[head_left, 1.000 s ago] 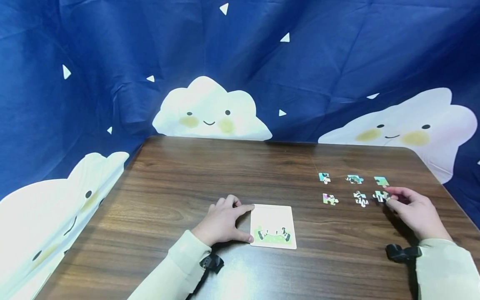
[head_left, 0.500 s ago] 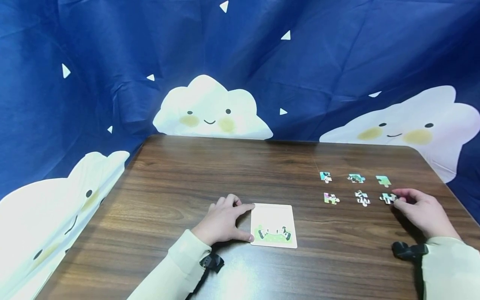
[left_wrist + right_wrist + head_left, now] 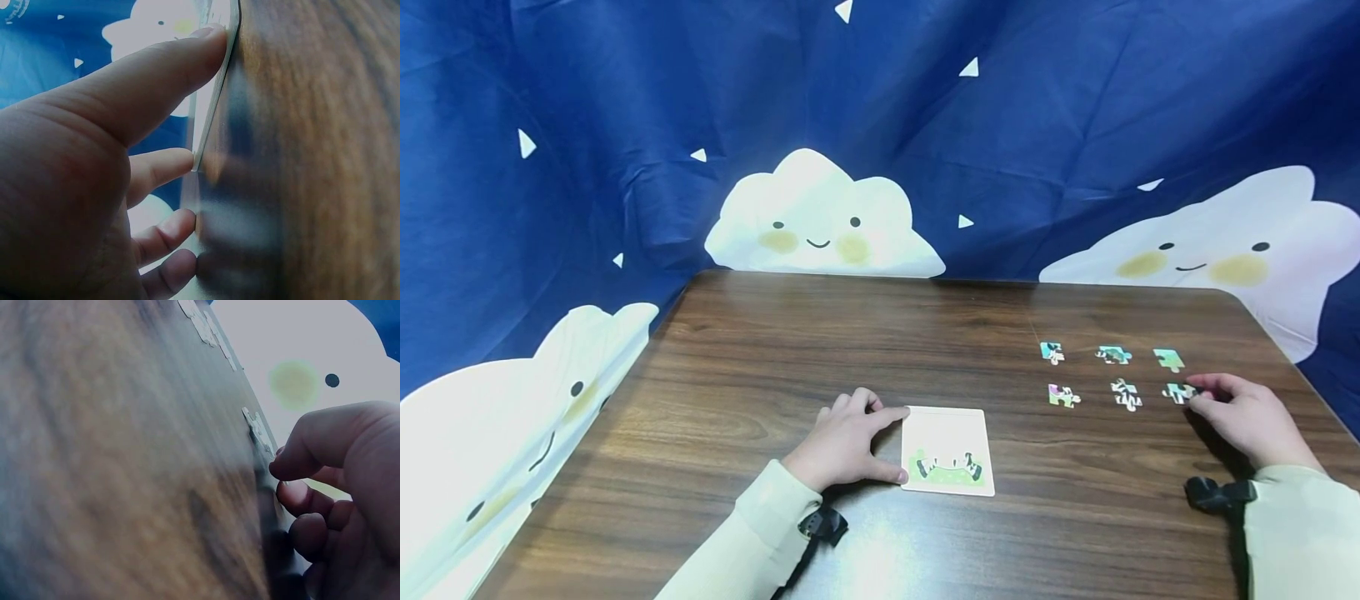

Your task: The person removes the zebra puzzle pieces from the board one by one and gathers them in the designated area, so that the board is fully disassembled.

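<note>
Right hand (image 3: 1251, 421) pinches the edge of a black-and-white jigsaw piece (image 3: 1177, 392) at the right end of the nearer row, on the counter (image 3: 737, 358); piece and hand both slid slightly right over the last second, widening the gap from the neighbouring zebra piece (image 3: 1126, 394); reads as adjusting the row; left hand (image 3: 842, 446), fingers spread, thumb and index touching the square card (image 3: 947, 429) at its left corners; it stays put.

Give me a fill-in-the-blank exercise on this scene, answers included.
The person's left grip touches the ___ side of the square white card.
Counting the one at the right grip, the small multicoloured jigsaw pieces number ___.
The cloud-patterned cloth behind the brown wood-grain table is mainly ___.
Missing words: left; six; blue.
</note>
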Action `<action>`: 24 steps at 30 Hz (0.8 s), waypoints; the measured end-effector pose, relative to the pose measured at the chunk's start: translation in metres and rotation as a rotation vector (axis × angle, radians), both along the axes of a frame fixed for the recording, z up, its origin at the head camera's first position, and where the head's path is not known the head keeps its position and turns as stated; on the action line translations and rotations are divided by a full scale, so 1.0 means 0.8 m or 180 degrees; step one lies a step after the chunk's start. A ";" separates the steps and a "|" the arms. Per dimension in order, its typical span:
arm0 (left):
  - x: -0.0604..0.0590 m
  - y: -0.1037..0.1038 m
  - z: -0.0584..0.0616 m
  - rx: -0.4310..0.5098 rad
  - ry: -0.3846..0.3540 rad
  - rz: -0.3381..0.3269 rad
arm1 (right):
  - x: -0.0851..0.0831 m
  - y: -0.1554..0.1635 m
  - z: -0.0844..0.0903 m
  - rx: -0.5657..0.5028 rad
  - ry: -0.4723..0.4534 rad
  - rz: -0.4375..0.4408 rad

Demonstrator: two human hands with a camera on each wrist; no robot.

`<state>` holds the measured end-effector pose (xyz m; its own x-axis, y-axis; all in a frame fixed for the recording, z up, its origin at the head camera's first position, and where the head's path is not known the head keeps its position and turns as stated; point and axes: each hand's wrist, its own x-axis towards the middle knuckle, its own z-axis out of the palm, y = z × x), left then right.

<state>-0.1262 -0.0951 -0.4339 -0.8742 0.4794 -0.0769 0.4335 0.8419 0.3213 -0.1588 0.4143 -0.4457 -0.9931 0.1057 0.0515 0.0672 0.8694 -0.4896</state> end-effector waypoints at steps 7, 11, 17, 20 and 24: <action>0.000 0.000 -0.001 -0.0023 0.0014 -0.0005 | -0.001 0.001 -0.001 0.0003 0.0011 -0.0060; 0.000 0.000 -0.001 -0.0030 0.0009 -0.0007 | -0.002 0.001 -0.004 -0.0008 -0.0027 -0.0131; 0.000 0.001 0.000 -0.0036 0.0007 -0.0009 | -0.001 0.000 -0.002 -0.0087 -0.0078 -0.0137; 0.000 0.001 0.001 -0.0036 0.0005 -0.0008 | -0.001 0.000 -0.001 -0.0070 -0.0076 -0.0125; 0.000 0.001 0.001 -0.0034 -0.0005 0.0008 | -0.002 0.000 -0.001 -0.0005 -0.0067 -0.0159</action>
